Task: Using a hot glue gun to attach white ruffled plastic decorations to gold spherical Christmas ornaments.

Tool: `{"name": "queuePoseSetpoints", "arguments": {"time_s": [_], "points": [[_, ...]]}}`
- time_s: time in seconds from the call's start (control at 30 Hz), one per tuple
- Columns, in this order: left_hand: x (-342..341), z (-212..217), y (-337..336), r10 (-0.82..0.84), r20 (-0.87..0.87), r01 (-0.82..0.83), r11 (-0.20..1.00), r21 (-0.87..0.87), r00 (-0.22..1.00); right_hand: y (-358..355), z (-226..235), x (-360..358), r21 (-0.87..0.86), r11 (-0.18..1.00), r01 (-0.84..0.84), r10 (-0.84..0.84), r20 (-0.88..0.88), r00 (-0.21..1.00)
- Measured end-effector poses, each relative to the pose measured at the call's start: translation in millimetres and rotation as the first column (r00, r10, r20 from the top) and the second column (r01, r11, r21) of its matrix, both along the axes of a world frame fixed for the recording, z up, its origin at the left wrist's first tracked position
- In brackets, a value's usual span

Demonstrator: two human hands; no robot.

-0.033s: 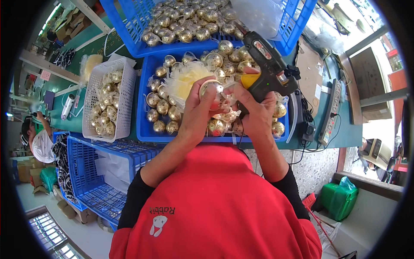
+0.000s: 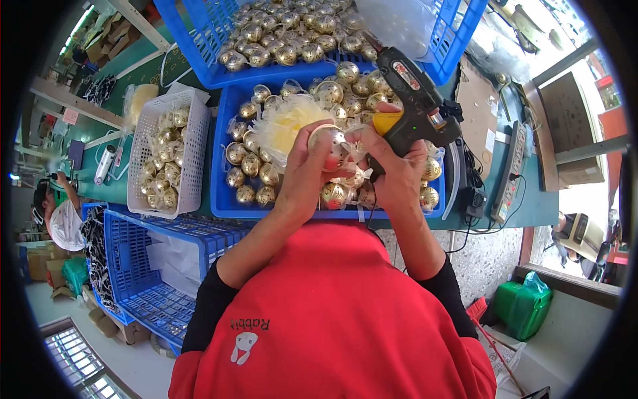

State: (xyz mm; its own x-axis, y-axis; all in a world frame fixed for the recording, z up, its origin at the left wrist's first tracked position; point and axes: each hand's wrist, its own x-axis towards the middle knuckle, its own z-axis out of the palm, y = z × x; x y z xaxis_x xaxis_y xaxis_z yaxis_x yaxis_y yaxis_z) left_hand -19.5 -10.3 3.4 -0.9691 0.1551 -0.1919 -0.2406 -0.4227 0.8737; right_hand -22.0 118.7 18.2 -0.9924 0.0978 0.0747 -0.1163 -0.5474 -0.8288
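Note:
Between the fingers of my left hand (image 2: 300,174) is a shiny gold ball ornament (image 2: 337,154), held above the blue tray (image 2: 226,199). My right hand (image 2: 393,174) has a black glue gun (image 2: 411,90) with a yellow trigger in its grip, its nozzle pointing up and away to the left. The right thumb and forefinger also reach to the ball's side, by some sheer whitish material there; whether they pinch it I cannot tell. Beside the left hand lies a bundle of pale yellow sheer ribbon (image 2: 276,126), on top of more gold balls (image 2: 250,165) in the tray.
Behind the tray stands a blue crate (image 2: 193,40) full of similar balls. A white perforated basket (image 2: 139,193) with more balls is on the left. Cables and a power strip (image 2: 510,173) lie on the green table at right. Blue crates (image 2: 156,292) stand low at left.
The glue gun and the ball have shifted very slightly to the right with my hands. Both hands keep their holds.

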Motion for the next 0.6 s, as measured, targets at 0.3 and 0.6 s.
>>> {"name": "queuePoseSetpoints", "arguments": {"time_s": [0.3, 0.6], "points": [[5.5, 0.5, -3.9, -0.142, 0.062, 0.135, 0.985, 0.112, 0.988, 0.7, 2.5, 3.1, 0.188, 0.956, 0.226, -0.206, -0.122, 0.971], [7.6, -1.2, 1.2, -0.157, 0.120, 0.162, 0.986, -0.039, 0.980, -1.2, 3.8, 6.6, 0.294, 0.903, 0.312, -0.266, -0.186, 0.946]]}}
